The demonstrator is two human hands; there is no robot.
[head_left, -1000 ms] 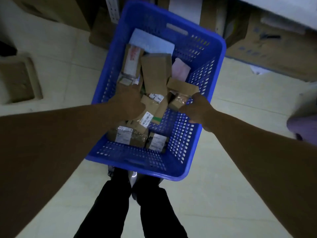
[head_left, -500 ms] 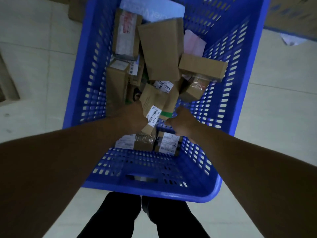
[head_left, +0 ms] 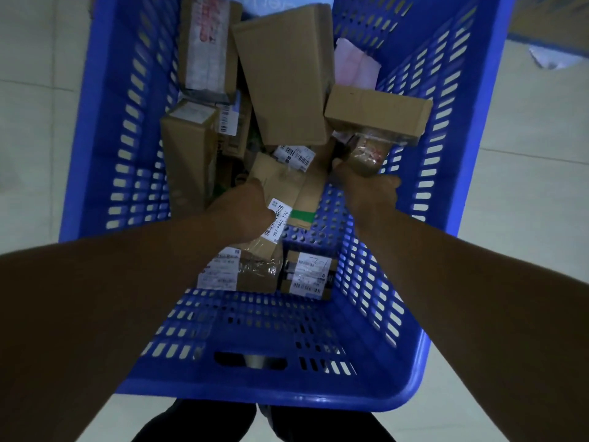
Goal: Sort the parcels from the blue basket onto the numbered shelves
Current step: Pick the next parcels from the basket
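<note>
On the pale floor (head_left: 526, 218), blue basket (head_left: 105, 122): fills the view, its near wall at 6 o'clock
Parcels (head_left: 283, 81): brown cartons heaped inside the basket from centre to 12 o'clock
Left hand (head_left: 245, 212): at centre, fingers curled round a slim labelled carton (head_left: 278, 218)
Right hand (head_left: 369, 189): at 3 o'clock of the left hand, gripping a small taped parcel (head_left: 366, 154) lying against the right wall
</note>
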